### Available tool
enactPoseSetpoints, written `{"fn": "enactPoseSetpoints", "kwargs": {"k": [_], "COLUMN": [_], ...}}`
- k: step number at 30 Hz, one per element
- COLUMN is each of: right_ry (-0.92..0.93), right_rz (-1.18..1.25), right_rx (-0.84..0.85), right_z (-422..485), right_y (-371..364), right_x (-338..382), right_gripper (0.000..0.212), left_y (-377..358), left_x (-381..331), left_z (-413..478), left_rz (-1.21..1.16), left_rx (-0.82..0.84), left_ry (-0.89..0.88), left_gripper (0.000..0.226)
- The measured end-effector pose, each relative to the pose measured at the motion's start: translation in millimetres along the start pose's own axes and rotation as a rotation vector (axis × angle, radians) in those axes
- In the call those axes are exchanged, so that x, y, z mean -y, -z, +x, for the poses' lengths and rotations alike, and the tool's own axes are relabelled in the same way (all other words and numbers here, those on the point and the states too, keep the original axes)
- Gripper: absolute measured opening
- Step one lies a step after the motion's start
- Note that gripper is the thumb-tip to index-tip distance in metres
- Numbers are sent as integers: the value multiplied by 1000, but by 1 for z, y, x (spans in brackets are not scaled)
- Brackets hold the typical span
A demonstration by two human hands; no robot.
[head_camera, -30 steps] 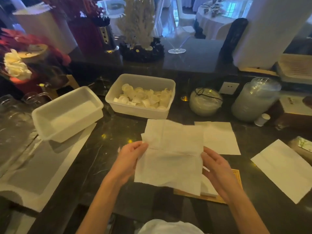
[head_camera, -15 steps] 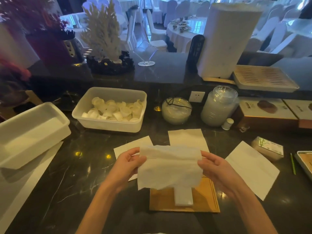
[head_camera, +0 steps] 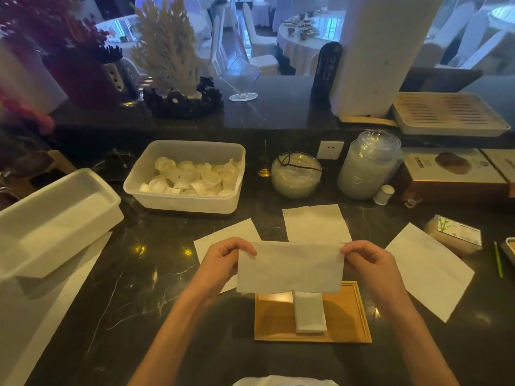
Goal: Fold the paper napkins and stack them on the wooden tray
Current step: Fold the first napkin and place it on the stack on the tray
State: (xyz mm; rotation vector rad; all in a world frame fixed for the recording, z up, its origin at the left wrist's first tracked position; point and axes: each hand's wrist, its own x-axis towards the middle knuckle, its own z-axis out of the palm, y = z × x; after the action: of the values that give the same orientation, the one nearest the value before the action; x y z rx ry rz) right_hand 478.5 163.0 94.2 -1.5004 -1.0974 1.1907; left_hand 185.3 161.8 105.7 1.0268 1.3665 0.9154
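I hold a white paper napkin (head_camera: 289, 267), folded in half into a wide rectangle, in the air above the wooden tray (head_camera: 348, 316). My left hand (head_camera: 223, 260) pinches its upper left corner and my right hand (head_camera: 370, 263) pinches its upper right corner. A small stack of narrow folded napkins (head_camera: 310, 313) lies in the middle of the tray. Three flat unfolded napkins rest on the dark marble counter: one (head_camera: 217, 240) behind my left hand, one (head_camera: 316, 222) beyond the held napkin, one (head_camera: 429, 268) to the right.
A clear tub of small white cups (head_camera: 186, 176) stands at the back centre. A white tub (head_camera: 53, 215) sits on paper at the left. A glass bowl (head_camera: 296, 175), a glass jar (head_camera: 367, 165), boxes (head_camera: 451, 171) and a wrapped packet (head_camera: 454, 238) line the back right.
The open napkin has been folded in half top to bottom and is now pulled taut into a flat, wide rectangle. My view has shifted, bringing the tray fully into sight.
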Motion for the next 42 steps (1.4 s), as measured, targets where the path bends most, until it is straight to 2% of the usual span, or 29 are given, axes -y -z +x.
{"fn": "enactPoseSetpoints", "kwargs": {"k": [3,6,8,10,11,13,15,17,18,19,21,23,24,27,29,31,34,42], "right_ry": [14,58,118,203,240,268,277,314,344,368,299,27,-106,-332,-276,-194,-157,-109], "right_rz": [46,74,-19,-137,-185,-304,-435,-528,-544,-518,-253,141,243,117,-6,-58,-76,-99], "right_rx": [-10,50,73,119,162,321,566,762,793,778,617,418,372,430,477,430,312,280], "right_z": [-2,-3,-2,2,5,11,16,21,24,27,34,38,37,16,0,-8,-10,-7], "right_y": [4,7,5,1,-2,-9,-17,-23,-25,-26,-24,-21,-22,-31,-40,-47,-51,-44], "right_x": [2,10,19,30,37,57,77,90,95,99,100,91,81,43,22,9,4,1], "right_gripper": [33,29,19,17,18,21,26,31,32,31,31,42,49,55,42,32,29,24], "left_y": [-2,-5,-10,-18,-22,-30,-41,-48,-51,-53,-55,-55,-54,-51,-49,-48,-50,-47], "left_x": [-3,-7,-7,-9,-11,-16,-18,-20,-20,-20,-18,-13,-9,5,10,14,16,15], "left_z": [5,8,9,8,6,5,4,5,6,6,5,3,3,4,5,5,4,3], "left_rz": [-21,-8,162,445,549,623,593,487,417,335,187,27,-30,-87,-100,-92,-97,-190], "left_rx": [2,21,-33,-96,-63,149,339,430,437,414,290,138,79,-34,-85,-117,-128,-72], "left_ry": [-13,-17,-60,-167,-235,-307,-257,-215,-209,-203,-184,-112,-74,14,18,17,14,73], "left_gripper": [45,44,47,39,35,53,65,47,32,22,20,13,9,15,13,13,14,16]}}
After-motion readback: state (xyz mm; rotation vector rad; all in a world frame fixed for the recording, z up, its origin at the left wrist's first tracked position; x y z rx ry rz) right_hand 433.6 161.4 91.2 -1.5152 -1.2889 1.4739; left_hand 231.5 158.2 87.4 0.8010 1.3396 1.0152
